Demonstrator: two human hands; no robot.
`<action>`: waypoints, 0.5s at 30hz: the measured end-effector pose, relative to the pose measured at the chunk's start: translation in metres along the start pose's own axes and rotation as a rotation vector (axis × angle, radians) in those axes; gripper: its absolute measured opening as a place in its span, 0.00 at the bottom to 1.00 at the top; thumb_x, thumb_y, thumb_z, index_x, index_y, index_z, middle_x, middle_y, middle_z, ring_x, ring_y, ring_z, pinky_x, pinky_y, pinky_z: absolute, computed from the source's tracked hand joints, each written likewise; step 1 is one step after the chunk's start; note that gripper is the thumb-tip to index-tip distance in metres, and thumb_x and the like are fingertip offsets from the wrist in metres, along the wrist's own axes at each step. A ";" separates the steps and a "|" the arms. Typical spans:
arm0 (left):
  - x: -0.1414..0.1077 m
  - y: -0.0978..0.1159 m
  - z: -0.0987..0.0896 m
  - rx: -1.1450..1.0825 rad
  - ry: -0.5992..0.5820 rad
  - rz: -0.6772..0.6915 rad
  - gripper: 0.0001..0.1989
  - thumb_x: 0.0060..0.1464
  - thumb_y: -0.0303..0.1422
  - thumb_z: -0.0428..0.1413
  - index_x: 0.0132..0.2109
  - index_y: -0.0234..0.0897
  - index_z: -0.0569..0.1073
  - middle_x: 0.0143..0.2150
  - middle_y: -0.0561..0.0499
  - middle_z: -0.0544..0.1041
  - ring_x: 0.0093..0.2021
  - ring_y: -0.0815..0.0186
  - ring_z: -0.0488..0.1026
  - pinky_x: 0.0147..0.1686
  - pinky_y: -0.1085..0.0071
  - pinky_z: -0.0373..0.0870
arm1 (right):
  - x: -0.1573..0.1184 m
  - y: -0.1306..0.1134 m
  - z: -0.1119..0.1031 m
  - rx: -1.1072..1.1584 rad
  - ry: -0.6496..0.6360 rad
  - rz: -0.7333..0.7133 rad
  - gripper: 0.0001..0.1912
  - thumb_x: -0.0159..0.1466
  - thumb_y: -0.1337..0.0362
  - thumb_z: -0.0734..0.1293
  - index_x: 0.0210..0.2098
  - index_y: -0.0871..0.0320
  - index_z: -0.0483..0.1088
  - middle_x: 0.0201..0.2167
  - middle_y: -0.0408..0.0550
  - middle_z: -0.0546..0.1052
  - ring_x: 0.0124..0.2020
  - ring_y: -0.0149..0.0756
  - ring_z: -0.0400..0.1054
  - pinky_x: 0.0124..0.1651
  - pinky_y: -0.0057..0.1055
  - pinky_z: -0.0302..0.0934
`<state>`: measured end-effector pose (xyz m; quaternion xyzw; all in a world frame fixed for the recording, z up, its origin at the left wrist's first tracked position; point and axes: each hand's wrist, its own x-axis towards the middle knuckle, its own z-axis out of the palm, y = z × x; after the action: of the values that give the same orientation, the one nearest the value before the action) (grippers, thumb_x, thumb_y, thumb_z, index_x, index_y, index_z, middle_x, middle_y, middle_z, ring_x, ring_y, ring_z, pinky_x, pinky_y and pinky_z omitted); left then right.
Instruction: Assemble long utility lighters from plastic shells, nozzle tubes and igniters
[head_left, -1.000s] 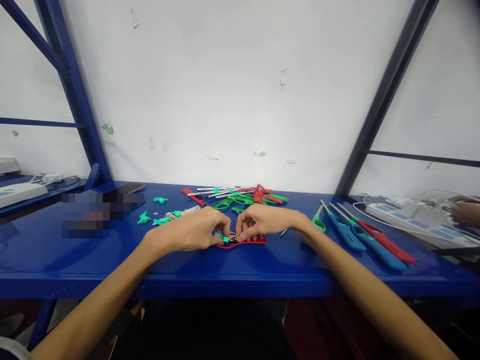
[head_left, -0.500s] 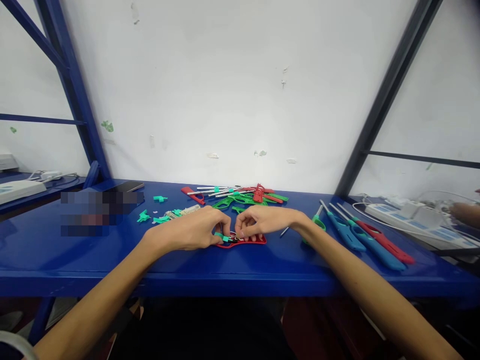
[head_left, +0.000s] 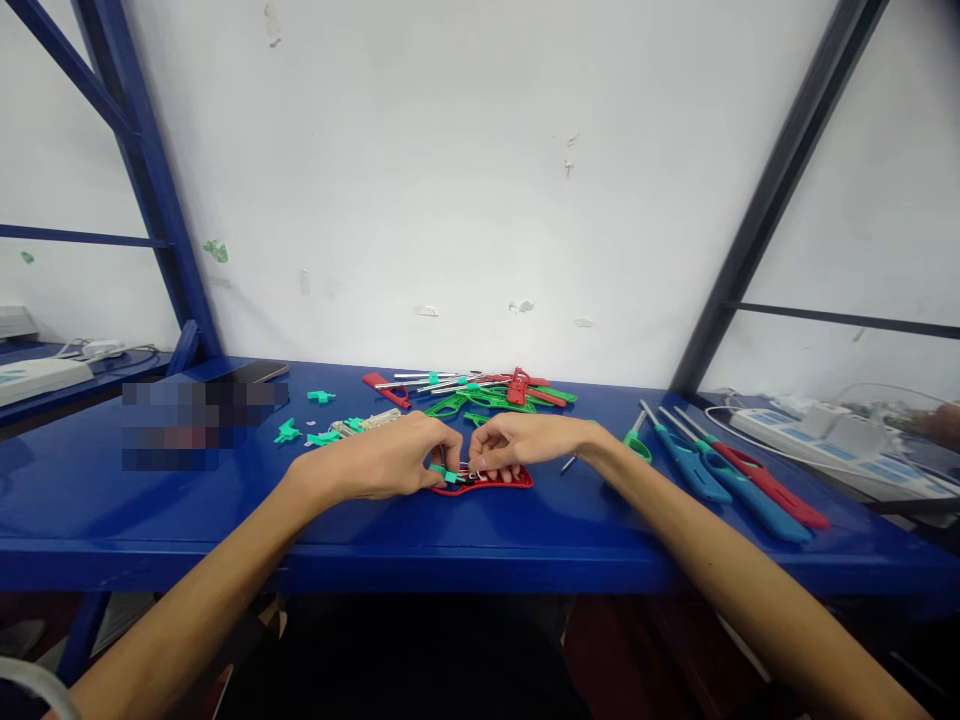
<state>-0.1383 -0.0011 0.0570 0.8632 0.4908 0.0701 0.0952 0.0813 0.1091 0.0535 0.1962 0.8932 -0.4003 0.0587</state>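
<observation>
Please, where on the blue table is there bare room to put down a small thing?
The table is bare between the red shell and the front edge, and at left between the green clips and left forearm. It is crowded at back middle, with the red and green pile, and at right, along the lighters.

Both the left hand (head_left: 409, 455) and the right hand (head_left: 517, 440) are bare, with slender fingers and slim wrists. The left forearm (head_left: 217, 585) and right forearm (head_left: 720, 560) are bare too, as far as they show. Below the counter (head_left: 465, 570), between the forearms, the clothing (head_left: 397, 655) is plain black, its folds and cut lost in shadow. Left of and below the counter, a pale curved band (head_left: 37, 676) shows near the left forearm; whether it is worn is unclear.
</observation>
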 end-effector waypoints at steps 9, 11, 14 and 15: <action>0.001 0.000 0.003 0.052 -0.001 0.009 0.09 0.67 0.37 0.60 0.43 0.35 0.77 0.41 0.51 0.79 0.41 0.64 0.76 0.45 0.61 0.76 | 0.002 0.004 0.001 0.038 -0.007 -0.003 0.12 0.72 0.57 0.69 0.46 0.61 0.74 0.38 0.45 0.78 0.34 0.33 0.74 0.38 0.34 0.72; 0.001 0.001 0.003 0.060 0.000 0.012 0.09 0.67 0.37 0.60 0.43 0.35 0.77 0.39 0.51 0.78 0.40 0.64 0.76 0.44 0.61 0.76 | 0.002 0.003 0.001 0.043 -0.006 -0.002 0.12 0.72 0.57 0.69 0.45 0.61 0.74 0.38 0.45 0.77 0.34 0.33 0.74 0.38 0.34 0.72; 0.002 0.002 0.003 0.064 0.000 0.016 0.09 0.67 0.37 0.59 0.43 0.35 0.77 0.38 0.52 0.78 0.38 0.65 0.76 0.43 0.62 0.76 | 0.001 0.000 0.001 0.046 0.001 -0.002 0.13 0.73 0.56 0.68 0.44 0.61 0.74 0.37 0.44 0.77 0.34 0.33 0.74 0.39 0.35 0.72; 0.002 0.002 0.003 0.064 0.000 0.018 0.09 0.67 0.37 0.59 0.43 0.35 0.77 0.38 0.52 0.78 0.38 0.65 0.76 0.43 0.62 0.76 | 0.001 -0.001 0.001 0.045 0.003 -0.002 0.13 0.73 0.55 0.68 0.44 0.61 0.74 0.36 0.44 0.77 0.34 0.33 0.74 0.39 0.35 0.72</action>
<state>-0.1351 -0.0011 0.0549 0.8702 0.4851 0.0553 0.0670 0.0802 0.1080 0.0538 0.1973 0.8842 -0.4201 0.0524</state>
